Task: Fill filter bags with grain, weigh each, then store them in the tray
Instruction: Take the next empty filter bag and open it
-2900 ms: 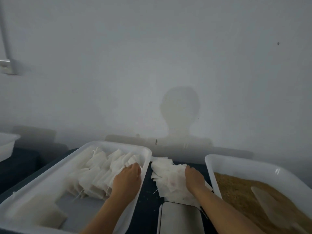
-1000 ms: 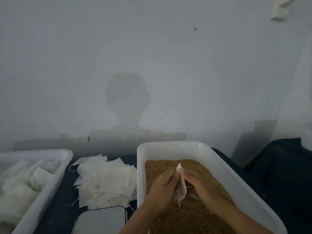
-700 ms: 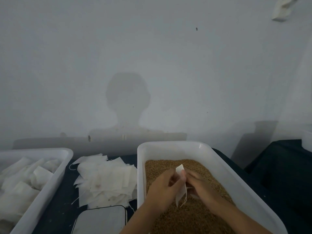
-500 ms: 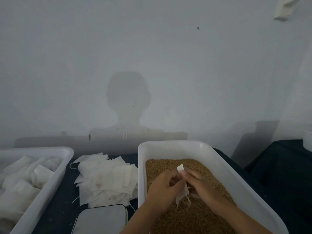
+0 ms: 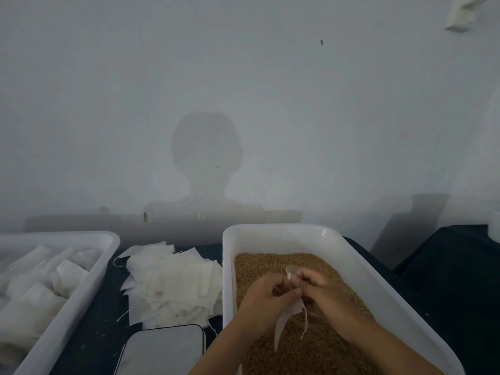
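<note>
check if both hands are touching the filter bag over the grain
Touching. Head view: left hand and right hand both pinch the filter bag at its top, above the grain.

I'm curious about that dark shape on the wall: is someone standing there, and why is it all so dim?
Head view: it's only the wearer's shadow on the wall, lit from behind; the light is dim and greyish, the hands soft, the tray edges bowed by the wide lens.

— Where's everything sitting?
— Grain tub [image 5: 359, 269] on the right, loose filter bags [image 5: 173, 282] left of it, scale [image 5: 162, 350] in front of those, storage tray [image 5: 81, 282] far left.
</note>
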Demonstrator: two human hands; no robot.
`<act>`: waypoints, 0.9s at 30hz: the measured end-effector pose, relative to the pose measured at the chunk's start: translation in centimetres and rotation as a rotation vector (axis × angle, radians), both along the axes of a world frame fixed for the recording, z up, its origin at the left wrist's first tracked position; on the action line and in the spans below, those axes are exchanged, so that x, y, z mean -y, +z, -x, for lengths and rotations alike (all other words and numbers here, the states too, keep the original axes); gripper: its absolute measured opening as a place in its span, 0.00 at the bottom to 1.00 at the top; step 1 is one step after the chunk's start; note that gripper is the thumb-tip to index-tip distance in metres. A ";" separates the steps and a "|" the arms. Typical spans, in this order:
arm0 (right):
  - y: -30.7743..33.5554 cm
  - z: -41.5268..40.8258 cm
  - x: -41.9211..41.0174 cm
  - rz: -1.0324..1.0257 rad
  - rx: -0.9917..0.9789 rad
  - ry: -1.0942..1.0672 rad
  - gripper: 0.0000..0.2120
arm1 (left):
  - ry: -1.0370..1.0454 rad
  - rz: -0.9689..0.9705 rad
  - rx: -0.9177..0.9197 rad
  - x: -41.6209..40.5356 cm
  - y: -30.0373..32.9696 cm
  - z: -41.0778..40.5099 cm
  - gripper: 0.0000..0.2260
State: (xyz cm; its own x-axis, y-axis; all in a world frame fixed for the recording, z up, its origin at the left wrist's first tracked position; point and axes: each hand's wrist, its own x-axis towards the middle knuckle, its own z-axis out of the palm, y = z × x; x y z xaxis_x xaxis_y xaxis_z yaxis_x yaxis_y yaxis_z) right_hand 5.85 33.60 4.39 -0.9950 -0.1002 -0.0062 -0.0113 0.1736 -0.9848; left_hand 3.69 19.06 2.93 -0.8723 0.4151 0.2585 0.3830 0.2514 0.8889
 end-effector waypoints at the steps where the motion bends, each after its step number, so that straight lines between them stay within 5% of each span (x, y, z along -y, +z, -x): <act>1: 0.1 0.0 0.0 0.042 0.009 0.020 0.10 | 0.006 -0.017 0.018 0.0 0.0 0.1 0.07; 13: 0.4 -0.3 0.2 0.069 -0.107 0.041 0.03 | -0.037 -0.208 0.169 0.5 0.3 0.2 0.08; 18: 0.3 -0.2 0.0 0.101 -0.083 0.059 0.05 | -0.038 -0.165 0.113 0.6 0.4 0.2 0.16; 27: 0.4 -0.4 0.2 0.081 -0.076 0.067 0.08 | 0.010 -0.113 0.074 0.5 0.2 0.2 0.11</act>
State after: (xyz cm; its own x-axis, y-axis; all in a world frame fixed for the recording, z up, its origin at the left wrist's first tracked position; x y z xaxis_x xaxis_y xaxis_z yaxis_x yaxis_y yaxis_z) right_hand 6.24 33.40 4.83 -0.9833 -0.1635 0.0802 -0.0958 0.0897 -0.9914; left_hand 3.49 18.58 3.15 -0.8947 0.3783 0.2377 0.3133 0.1519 0.9374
